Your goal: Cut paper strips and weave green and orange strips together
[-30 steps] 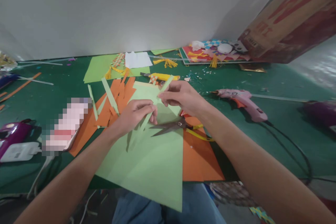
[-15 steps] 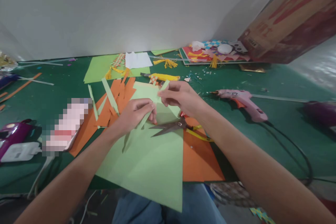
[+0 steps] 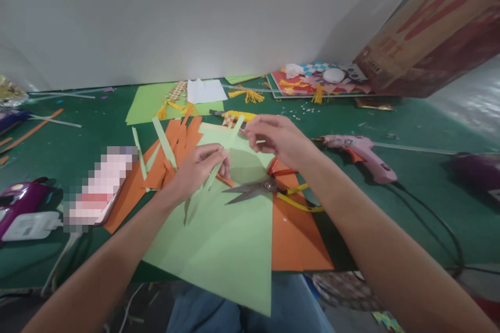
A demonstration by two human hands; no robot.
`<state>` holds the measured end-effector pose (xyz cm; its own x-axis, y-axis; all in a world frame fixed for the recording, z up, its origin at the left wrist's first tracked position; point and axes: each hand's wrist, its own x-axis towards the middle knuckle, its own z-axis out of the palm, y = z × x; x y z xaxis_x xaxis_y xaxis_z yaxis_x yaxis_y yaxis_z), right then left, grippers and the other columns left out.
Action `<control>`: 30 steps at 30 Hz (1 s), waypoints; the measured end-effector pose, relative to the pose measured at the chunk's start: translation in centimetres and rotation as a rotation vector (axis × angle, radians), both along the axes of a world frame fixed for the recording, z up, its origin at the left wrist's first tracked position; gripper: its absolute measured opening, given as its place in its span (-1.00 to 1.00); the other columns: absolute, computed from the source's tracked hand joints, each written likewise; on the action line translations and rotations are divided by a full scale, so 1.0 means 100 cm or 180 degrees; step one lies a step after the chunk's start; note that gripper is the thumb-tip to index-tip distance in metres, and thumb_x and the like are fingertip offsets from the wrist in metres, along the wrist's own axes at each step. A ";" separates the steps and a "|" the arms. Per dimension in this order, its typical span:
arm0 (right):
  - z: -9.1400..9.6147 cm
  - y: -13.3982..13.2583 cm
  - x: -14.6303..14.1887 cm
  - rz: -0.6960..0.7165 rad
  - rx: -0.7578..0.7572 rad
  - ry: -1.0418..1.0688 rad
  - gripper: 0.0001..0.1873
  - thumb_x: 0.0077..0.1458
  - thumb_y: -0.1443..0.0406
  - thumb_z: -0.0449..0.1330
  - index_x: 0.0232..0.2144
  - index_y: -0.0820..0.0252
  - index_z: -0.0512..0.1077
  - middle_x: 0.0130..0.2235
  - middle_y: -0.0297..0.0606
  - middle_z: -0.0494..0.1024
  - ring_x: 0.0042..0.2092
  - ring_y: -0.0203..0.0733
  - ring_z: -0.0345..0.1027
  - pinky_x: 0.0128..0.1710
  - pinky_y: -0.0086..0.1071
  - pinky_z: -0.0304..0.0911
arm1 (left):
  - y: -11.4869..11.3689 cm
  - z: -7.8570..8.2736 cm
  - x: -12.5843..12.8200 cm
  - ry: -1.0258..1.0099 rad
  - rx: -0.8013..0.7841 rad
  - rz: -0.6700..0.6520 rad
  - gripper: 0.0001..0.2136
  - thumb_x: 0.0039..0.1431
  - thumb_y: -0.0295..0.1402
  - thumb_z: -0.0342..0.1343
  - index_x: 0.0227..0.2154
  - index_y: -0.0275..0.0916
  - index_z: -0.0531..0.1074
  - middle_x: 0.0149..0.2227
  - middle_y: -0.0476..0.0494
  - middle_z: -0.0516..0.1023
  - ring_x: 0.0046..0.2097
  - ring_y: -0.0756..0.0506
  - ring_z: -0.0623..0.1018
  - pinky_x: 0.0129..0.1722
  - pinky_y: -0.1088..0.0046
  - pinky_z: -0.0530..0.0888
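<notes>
The left hand (image 3: 197,169) closed its fingers on the lower end of a thin green paper strip (image 3: 235,130), and the right hand (image 3: 278,138) pinched the upper end. The pull seemed meant to keep the strip straight above the large green sheet (image 3: 219,239). Scissors (image 3: 255,188) lay just beside them, partly on orange paper (image 3: 297,234), within easy reach. The strip's middle was hidden behind the left fingers, and a pixelated object (image 3: 99,187) at the left could not be made out.

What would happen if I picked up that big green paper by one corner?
It would probably flop and bend, since the big green paper looks thin and its near corner overhangs the table. It likely weighs very little. The scissors resting partly on it might slide off.
</notes>
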<state>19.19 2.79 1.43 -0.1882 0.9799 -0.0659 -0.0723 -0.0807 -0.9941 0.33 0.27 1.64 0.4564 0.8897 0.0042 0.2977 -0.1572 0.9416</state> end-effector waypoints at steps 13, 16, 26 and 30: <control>-0.001 -0.010 -0.011 0.0867 -0.0009 -0.0623 -0.90 -0.12 0.33 0.20 -0.55 0.26 0.34 -0.67 -0.40 0.35 -0.65 -0.49 0.00 -0.70 -0.52 -0.22 | 0.002 -0.005 -0.001 -0.0080 -0.0124 -0.0129 -0.72 0.20 -0.32 -0.03 -0.61 -0.25 0.32 -0.59 0.04 0.36 -0.45 0.02 0.47 -0.34 0.51 0.40; -0.001 -0.010 -0.012 0.0882 0.0017 -0.0680 -0.90 -0.13 0.33 0.19 -0.57 0.25 0.34 -0.67 -0.39 0.34 -0.65 -0.49 -0.02 -0.70 -0.50 -0.22 | 0.003 -0.006 -0.001 -0.0039 -0.0151 -0.0162 -0.73 0.20 -0.33 -0.04 -0.60 -0.25 0.33 -0.61 0.06 0.34 -0.46 0.02 0.47 -0.34 0.51 0.40; -0.003 -0.008 -0.010 0.0669 0.0292 -0.0565 -0.88 -0.22 0.42 0.07 -0.72 0.21 0.26 -0.72 -0.40 0.31 -0.66 -0.48 -0.07 -0.68 -0.47 -0.23 | 0.000 -0.003 0.002 0.0176 -0.0134 -0.0215 -0.74 0.17 -0.36 -0.06 -0.61 -0.25 0.35 -0.61 0.04 0.38 -0.46 0.01 0.49 -0.34 0.50 0.38; -0.001 -0.002 -0.001 0.0371 0.0271 -0.0495 -0.93 -0.26 0.43 0.07 -0.68 0.21 0.27 -0.73 -0.40 0.32 -0.68 -0.49 -0.10 -0.68 -0.47 -0.25 | 0.000 -0.002 0.002 0.0185 -0.0122 -0.0226 -0.73 0.16 -0.38 -0.05 -0.64 -0.25 0.34 -0.60 0.02 0.40 -0.46 0.03 0.48 -0.33 0.51 0.40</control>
